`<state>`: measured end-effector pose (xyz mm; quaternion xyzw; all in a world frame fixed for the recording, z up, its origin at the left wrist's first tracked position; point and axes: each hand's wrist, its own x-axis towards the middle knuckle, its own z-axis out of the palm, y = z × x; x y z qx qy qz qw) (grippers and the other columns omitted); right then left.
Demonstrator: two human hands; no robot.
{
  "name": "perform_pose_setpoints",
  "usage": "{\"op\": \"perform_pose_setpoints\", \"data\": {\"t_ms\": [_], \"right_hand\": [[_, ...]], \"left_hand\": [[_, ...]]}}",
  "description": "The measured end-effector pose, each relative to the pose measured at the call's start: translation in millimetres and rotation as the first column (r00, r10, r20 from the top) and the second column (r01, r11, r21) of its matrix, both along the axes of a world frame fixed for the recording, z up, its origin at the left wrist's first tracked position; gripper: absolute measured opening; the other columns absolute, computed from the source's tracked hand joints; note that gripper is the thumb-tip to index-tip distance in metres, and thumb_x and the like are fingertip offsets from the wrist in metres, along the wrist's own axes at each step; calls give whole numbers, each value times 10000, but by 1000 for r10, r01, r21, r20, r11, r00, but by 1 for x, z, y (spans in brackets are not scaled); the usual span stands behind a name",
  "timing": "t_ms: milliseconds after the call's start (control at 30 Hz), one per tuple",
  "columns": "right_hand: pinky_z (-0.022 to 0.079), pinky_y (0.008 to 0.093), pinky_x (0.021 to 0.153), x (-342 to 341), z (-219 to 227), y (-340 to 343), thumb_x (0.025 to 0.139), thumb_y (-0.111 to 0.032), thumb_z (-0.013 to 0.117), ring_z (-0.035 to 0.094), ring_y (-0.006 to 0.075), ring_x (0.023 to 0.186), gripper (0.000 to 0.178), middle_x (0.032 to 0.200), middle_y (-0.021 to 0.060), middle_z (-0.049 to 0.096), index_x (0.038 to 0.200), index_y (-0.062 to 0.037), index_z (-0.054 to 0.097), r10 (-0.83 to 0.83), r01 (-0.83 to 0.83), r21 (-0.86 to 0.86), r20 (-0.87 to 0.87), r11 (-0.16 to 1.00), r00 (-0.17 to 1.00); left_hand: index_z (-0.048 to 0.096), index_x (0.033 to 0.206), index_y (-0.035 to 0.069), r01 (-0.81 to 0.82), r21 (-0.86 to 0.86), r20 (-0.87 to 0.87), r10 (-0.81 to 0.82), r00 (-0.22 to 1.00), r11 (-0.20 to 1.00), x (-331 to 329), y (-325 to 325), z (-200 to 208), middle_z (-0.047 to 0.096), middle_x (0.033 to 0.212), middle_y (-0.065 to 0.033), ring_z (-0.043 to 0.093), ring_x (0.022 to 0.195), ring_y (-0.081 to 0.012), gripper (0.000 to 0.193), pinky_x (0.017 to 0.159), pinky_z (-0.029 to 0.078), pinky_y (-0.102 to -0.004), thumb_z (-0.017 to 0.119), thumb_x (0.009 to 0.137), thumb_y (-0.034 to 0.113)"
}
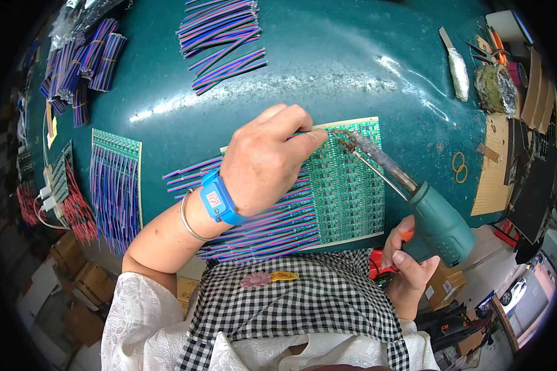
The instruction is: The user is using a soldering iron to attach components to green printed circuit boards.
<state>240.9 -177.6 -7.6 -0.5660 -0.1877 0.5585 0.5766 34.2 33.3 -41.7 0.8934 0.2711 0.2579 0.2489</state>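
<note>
A panel of green circuit boards lies in front of me. Rows of thin multicoloured wires reach from it toward the left. Over its far edge my left hand, with a blue wrist strap, is closed in a pinch; the fingers hide what they hold. My right hand is wrapped round the handle of a green soldering gun with an orange trigger. The gun's dark, crusted tip rests at the panel's far edge, just right of my left fingertips.
Loose wires lie at the far side of the green table. Bundled wires and a wired panel are at left. A foil-wrapped blade, rubber bands, and a cardboard piece lie at right.
</note>
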Motion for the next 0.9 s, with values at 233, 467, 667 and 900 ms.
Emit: {"op": "perform_pose_setpoints", "data": {"t_ms": [233,467,667,900], "right_hand": [[482,276,541,-1,-2,-4,745,-9,717,557,168,578,456,698,100,548,1147,58,513,-6,7,-35,12,999,1000],[490,284,509,0,-4,-5,743,13,704,558,179,585,489,732,117,541,1182,72,498,-18,18,30,31,999,999],[479,280,487,-2,-6,-5,733,-3,720,548,175,549,528,727,111,532,1201,92,494,-49,47,25,44,999,998],[467,274,487,0,1,-1,737,-24,728,548,168,550,520,736,122,555,1189,119,514,-28,27,43,22,999,999]], "left_hand": [[738,931,29,10,-3,6,-10,1000,1000,0,1,0,628,852,-75,621,720,-232,306,625,526,-331,684,658,-98],[738,934,27,3,-8,-11,-3,1000,1000,-1,0,1,626,848,-77,629,729,-242,300,624,525,-339,680,664,-89],[737,942,24,11,13,-25,-11,1000,1000,0,-2,1,622,840,-78,633,734,-244,286,627,527,-341,671,681,-72],[734,942,17,20,7,-37,-20,999,1000,-1,-2,3,626,844,-81,637,741,-247,274,631,531,-344,672,687,-64]]}}
